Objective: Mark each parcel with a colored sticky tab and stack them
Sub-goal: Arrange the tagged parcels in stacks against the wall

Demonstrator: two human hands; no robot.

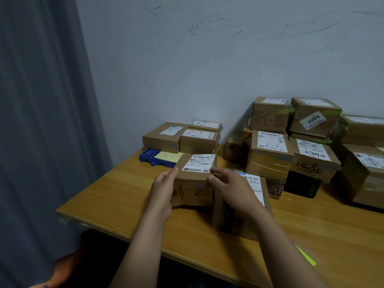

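A small brown parcel (195, 179) sits near the middle of the wooden table (128, 190), a little way back from the front edge. It has a white label (199, 163) on top and dark writing on its front side. The left hand (164, 188) presses flat against the parcel's left side, fingers straight and close together. The right hand (230, 188) is at the parcel's right top corner, with its fingers bent and touching the edge by the label. The two hands hold the parcel between them.

Just to the right, partly under the right hand, is another parcel (255, 188) with a white label. Behind the held parcel lies a blue tray (149, 155) with a pale yellow pad of sticky notes (168, 156) on it. Behind that, by the wall, is a low group of three parcels (180, 138).

On the right, a tall pile of parcels (295, 140) fills the back corner of the table, some with green tabs (287, 110) on them. A bright green tab (305, 255) lies near the front edge on the right.

The left part of the table is bare wood out to its corner. A grey curtain (41, 121) hangs to the left.
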